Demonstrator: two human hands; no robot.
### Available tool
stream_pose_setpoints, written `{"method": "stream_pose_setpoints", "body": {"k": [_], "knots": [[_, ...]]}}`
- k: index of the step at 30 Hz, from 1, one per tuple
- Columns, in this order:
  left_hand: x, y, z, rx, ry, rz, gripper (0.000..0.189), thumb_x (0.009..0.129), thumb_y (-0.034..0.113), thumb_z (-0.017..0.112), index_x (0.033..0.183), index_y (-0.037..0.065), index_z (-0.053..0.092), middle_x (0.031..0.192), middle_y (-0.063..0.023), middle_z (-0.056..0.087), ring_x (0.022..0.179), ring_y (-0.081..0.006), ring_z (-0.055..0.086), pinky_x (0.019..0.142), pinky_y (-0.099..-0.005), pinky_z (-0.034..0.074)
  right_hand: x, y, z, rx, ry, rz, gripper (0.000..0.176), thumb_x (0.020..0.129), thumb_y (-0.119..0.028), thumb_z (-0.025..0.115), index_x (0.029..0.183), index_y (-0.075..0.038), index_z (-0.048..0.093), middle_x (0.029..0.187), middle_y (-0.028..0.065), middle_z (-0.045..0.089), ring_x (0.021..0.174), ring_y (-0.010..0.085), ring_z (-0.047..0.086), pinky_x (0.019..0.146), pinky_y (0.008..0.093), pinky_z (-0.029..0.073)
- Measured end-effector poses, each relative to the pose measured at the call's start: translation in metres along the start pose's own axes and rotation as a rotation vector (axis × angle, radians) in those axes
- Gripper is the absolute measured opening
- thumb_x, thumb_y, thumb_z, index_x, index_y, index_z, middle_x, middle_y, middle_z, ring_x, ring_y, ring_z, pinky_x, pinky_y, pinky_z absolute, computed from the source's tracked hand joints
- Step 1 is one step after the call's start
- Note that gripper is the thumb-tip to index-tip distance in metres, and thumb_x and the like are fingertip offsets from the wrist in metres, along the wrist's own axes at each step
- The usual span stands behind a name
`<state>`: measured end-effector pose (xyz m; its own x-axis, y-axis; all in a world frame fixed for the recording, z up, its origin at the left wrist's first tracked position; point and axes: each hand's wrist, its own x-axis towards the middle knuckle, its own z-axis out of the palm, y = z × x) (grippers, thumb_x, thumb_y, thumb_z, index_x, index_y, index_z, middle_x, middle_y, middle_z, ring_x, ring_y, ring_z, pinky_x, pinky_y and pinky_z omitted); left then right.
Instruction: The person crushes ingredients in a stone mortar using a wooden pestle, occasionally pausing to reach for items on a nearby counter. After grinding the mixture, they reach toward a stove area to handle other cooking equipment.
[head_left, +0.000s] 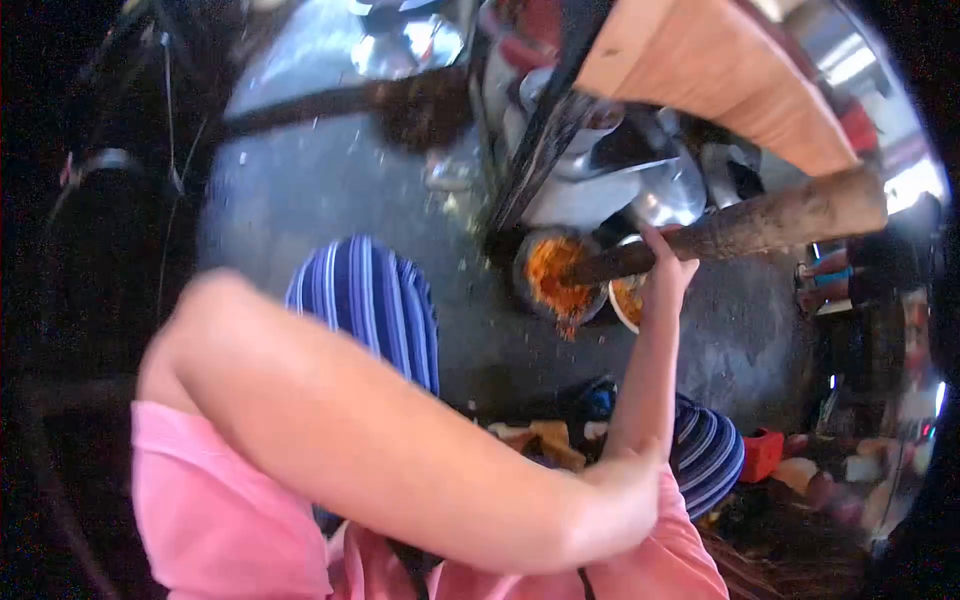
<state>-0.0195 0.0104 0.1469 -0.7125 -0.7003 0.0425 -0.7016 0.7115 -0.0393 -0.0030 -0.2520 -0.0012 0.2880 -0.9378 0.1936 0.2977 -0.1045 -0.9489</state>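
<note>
My right hand [669, 266] is wrapped round a long, thick wooden pestle [765, 225]. The pestle slants down to the left, its dark lower end in a mortar [523, 268] of orange shredded food [553, 270]. My left arm bends across the front of my body, and my left hand [630, 500] rests against my right arm near the pink sleeve. Motion blur smears its fingers. A white bowl [618, 310] with orange food stands beside the mortar, partly hidden behind my right hand and the pestle.
Metal pans [668, 185] and a wooden board [725, 85] are above the mortar. A dark post [545, 140] rises close by. Shiny metalware [408, 45] is at the top. A red container [763, 455] is at lower right. Someone's legs [830, 265] show at the far right.
</note>
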Motion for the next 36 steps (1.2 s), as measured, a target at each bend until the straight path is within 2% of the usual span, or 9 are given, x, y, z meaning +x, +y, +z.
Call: {"method": "stream_pose_setpoints", "body": {"k": [5, 6, 8, 10, 15, 17, 23, 30, 36], "knots": [[-0.011, -0.05, -0.026, -0.05, -0.132, -0.098, 0.02, 0.071, 0.019, 0.057, 0.085, 0.007, 0.065, 0.084, -0.004, 0.063, 0.08, -0.0181, 0.057, 0.078, -0.0357, 0.04, 0.014, -0.005, -0.013, -0.31, 0.065, -0.049, 0.025, 0.059, -0.003, 0.072, 0.076, -0.005, 0.054, 0.071, 0.0026, 0.055, 0.07, 0.0163, 0.053, 0.065, 0.0321, 0.044], [-0.012, -0.053, -0.035, -0.051, -0.044, -0.151, 0.022, 0.072, 0.018, 0.055, 0.089, 0.006, 0.063, 0.086, -0.0042, 0.062, 0.079, -0.0177, 0.057, 0.078, -0.0339, 0.041, 0.023, 0.064, -0.038, -0.256, 0.081, -0.042, 0.025, 0.058, -0.004, 0.071, 0.077, -0.003, 0.054, 0.07, 0.0026, 0.055, 0.07, 0.017, 0.053, 0.069, 0.0334, 0.044], [-0.013, -0.057, -0.069, -0.008, 0.119, -0.144, 0.025, 0.072, 0.016, 0.053, 0.093, 0.004, 0.058, 0.091, -0.0051, 0.061, 0.08, -0.018, 0.057, 0.079, -0.0325, 0.042, 0.022, 0.184, -0.071, -1.099, -0.113, -0.331, 0.028, 0.057, -0.011, 0.074, 0.078, -0.001, 0.058, 0.074, 0.0052, 0.06, 0.076, 0.0227, 0.056, 0.078, 0.036, 0.043], [-0.016, -0.063, -0.101, 0.1, 0.348, -0.108, 0.022, 0.072, 0.017, 0.052, 0.089, 0.004, 0.059, 0.092, -0.0058, 0.06, 0.085, -0.0179, 0.057, 0.083, -0.0351, 0.041, 0.001, 0.103, 0.017, -0.414, 0.768, -0.125, 0.025, 0.058, -0.015, 0.076, 0.075, -0.006, 0.06, 0.075, 0.0061, 0.062, 0.08, 0.0214, 0.058, 0.076, 0.0353, 0.044], [0.003, -0.054, -0.161, 0.151, 0.375, 0.015, 0.018, 0.079, 0.017, 0.053, 0.089, 0.002, 0.059, 0.087, -0.0067, 0.061, 0.082, -0.0196, 0.059, 0.081, -0.0337, 0.044, 0.007, 0.046, -0.021, -0.479, 0.008, -0.076, 0.017, 0.063, 0.001, 0.07, 0.061, -0.005, 0.054, 0.062, 0.0008, 0.054, 0.061, 0.012, 0.052, 0.057, 0.0271, 0.042], [0.019, -0.049, -0.162, 0.177, 0.3, 0.043, 0.019, 0.079, 0.017, 0.053, 0.089, 0.002, 0.059, 0.087, -0.0067, 0.061, 0.082, -0.0191, 0.059, 0.08, -0.0331, 0.044, -0.007, -0.008, 0.004, -0.427, 0.054, -0.104, 0.017, 0.063, 0.001, 0.07, 0.062, -0.005, 0.055, 0.062, 0.001, 0.054, 0.061, 0.0123, 0.053, 0.057, 0.0273, 0.042], [0.034, -0.046, -0.159, 0.148, -0.037, 0.062, 0.019, 0.08, 0.017, 0.054, 0.091, 0.001, 0.059, 0.086, -0.0069, 0.062, 0.081, -0.0178, 0.059, 0.078, -0.0314, 0.045, -0.03, 0.119, -0.04, -0.294, 0.141, -0.029, 0.019, 0.063, -0.002, 0.074, 0.07, -0.004, 0.057, 0.069, 0.0024, 0.057, 0.066, 0.014, 0.054, 0.066, 0.0301, 0.044], [0.038, -0.042, -0.151, 0.097, -0.175, 0.035, 0.02, 0.081, 0.016, 0.054, 0.093, 0.0, 0.059, 0.086, -0.0071, 0.062, 0.08, -0.0163, 0.06, 0.076, -0.0294, 0.046, -0.015, 0.023, -0.024, -0.065, 0.102, -0.129, 0.021, 0.064, -0.009, 0.076, 0.072, -0.002, 0.058, 0.07, 0.0035, 0.06, 0.063, 0.0142, 0.056, 0.061, 0.0296, 0.045], [0.062, -0.036, -0.151, 0.065, -0.193, 0.036, 0.021, 0.082, 0.016, 0.055, 0.094, -0.001, 0.059, 0.086, -0.0073, 0.063, 0.079, -0.015, 0.06, 0.074, -0.0277, 0.046, -0.035, 0.121, -0.043, -0.203, 0.136, 0.006, 0.019, 0.064, -0.006, 0.075, 0.074, -0.005, 0.058, 0.071, 0.0017, 0.056, 0.069, 0.0134, 0.054, 0.068, 0.0294, 0.045]]}}
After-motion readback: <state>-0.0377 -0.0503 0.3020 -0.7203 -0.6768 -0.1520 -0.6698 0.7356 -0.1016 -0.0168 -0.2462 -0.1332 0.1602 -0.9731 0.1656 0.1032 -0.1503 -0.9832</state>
